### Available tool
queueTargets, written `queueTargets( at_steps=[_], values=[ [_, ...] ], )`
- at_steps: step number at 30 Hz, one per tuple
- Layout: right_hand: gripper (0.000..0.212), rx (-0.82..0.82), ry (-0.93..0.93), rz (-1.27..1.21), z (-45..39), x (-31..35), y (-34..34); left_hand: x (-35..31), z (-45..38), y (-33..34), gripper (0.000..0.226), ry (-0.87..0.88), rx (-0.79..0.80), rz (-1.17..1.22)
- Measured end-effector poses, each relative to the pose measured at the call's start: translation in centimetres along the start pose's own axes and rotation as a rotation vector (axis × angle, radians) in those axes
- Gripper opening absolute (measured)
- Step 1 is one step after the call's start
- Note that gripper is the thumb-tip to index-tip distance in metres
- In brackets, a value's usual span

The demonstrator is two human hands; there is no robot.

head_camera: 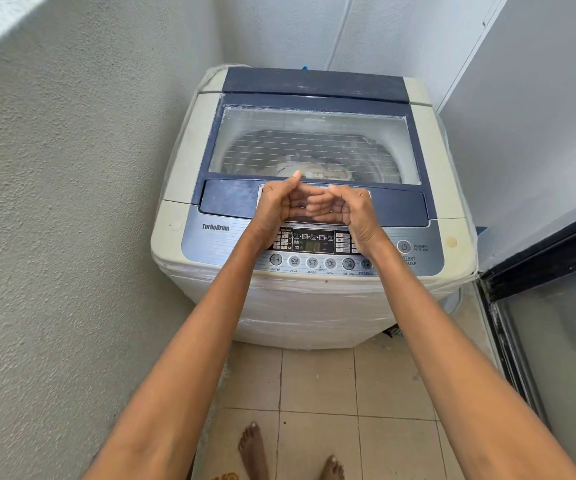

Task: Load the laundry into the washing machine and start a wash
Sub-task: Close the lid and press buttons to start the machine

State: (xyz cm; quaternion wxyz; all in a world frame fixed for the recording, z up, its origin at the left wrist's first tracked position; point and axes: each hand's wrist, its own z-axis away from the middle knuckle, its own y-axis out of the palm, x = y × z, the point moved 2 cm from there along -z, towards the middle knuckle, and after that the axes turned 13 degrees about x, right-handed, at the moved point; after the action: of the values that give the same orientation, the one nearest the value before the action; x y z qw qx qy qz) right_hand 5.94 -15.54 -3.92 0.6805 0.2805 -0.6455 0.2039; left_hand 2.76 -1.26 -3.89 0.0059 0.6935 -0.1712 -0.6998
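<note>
A top-loading washing machine (189, 161) stands in a corner with its glass lid (314, 133) down. Pale laundry (317, 169) shows through the glass in the drum. My left hand (277, 206) and my right hand (352, 211) hover side by side over the lid's front handle (369, 194). On both hands the fingers are curled inward and hold nothing. The fingertips of the two hands nearly meet, and the left thumb points up. Just below the hands lies the control panel (312, 241), with a row of round buttons (311, 262) and a power button (404, 247). My right wrist partly covers the start/pause label (408, 260).
A textured wall (54, 202) runs close along the machine's left side. A dark-framed glass door (522, 306) borders the right. My bare feet (253, 448) stand on the tiled floor (317, 382) in front of the machine. Clear plastic wrap covers the machine's body (314, 306).
</note>
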Motion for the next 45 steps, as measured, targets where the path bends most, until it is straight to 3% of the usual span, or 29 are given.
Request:
queueTargets(
  at_steps=[32, 39, 45],
  values=[
    [0.036, -0.009, -0.009, 0.007, -0.3, -0.5, -0.3, 0.2, -0.2, -0.2, 0.044, -0.009, -0.03, -0.002],
    [0.036, -0.078, 0.111, 0.033, -0.3, 0.6, 0.4, 0.2, -0.1, 0.5, 0.036, -0.01, -0.097, 0.007],
    [0.038, -0.164, 0.356, 0.129, -0.3, 2.8, 1.9, -1.2, 1.0, 0.5, 0.031, -0.13, -0.143, -0.076]
  ],
)
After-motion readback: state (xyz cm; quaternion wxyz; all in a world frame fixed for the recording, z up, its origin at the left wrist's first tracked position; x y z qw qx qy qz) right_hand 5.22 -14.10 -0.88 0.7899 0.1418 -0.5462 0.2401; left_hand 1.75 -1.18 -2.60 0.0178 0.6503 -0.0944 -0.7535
